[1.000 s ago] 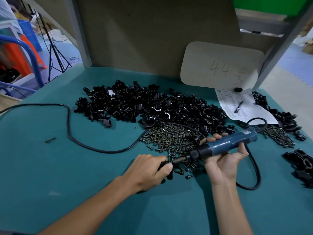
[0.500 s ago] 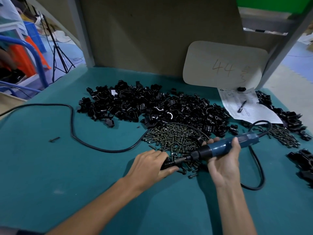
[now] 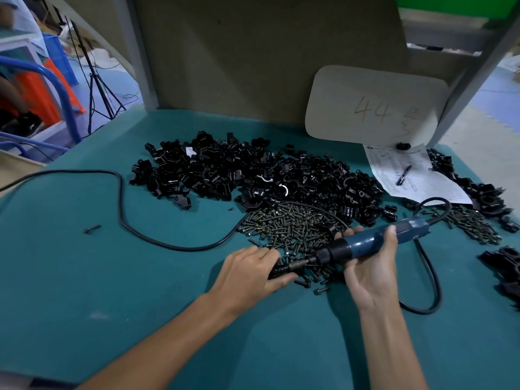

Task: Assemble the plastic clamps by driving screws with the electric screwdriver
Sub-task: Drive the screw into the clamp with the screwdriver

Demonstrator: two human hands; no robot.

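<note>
Screwdriver (image 3: 365, 244), gripped by right hand (image 3: 371, 274), tip nearer clamp (image 3: 277, 272) — left hand (image 3: 247, 273) pinches it.

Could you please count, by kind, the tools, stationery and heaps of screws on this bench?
Electric screwdriver: 1
Pen: 1
Paper sheet: 1
Card marked 44: 1
Screw heaps: 2, middle and right
Total: 6

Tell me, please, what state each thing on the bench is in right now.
left hand, gripping a black clamp on the table.
right hand, wrapped round the electric screwdriver.
electric screwdriver, held nearly level, bit meeting the black clamp.
screws, loose heap behind the hands.
clamp pile, loose, behind the screws.
pen, lying on the paper sheet.
</note>
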